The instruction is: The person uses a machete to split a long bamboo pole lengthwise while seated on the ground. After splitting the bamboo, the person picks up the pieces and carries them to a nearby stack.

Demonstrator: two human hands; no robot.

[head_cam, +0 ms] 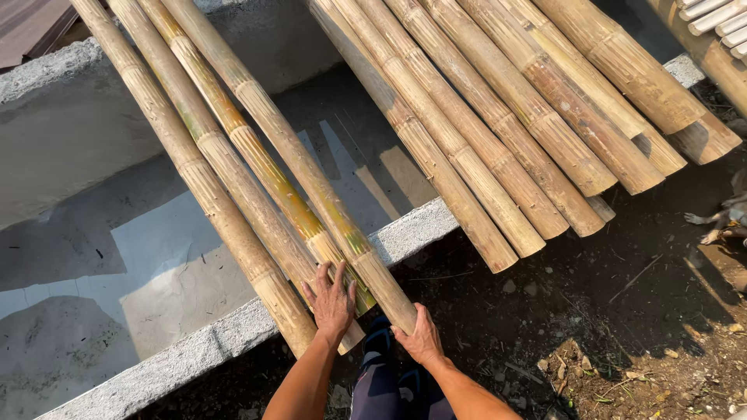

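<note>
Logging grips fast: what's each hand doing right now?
Left hand: open, flat on the bamboo poles.
Right hand: closed around the end of the rightmost pole.

— Where am I working?
— Outdoors, in a bamboo yard: poles (498, 132) stacked across the top of the frame, a concrete trough (233, 330) on the left, bare soil (622, 327) lower right, under hard sunlight.

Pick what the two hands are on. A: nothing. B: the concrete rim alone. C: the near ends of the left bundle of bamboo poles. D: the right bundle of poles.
C: the left hand lies flat on the near ends of the left bundle, and the right hand grips its rightmost pole's end.
</note>
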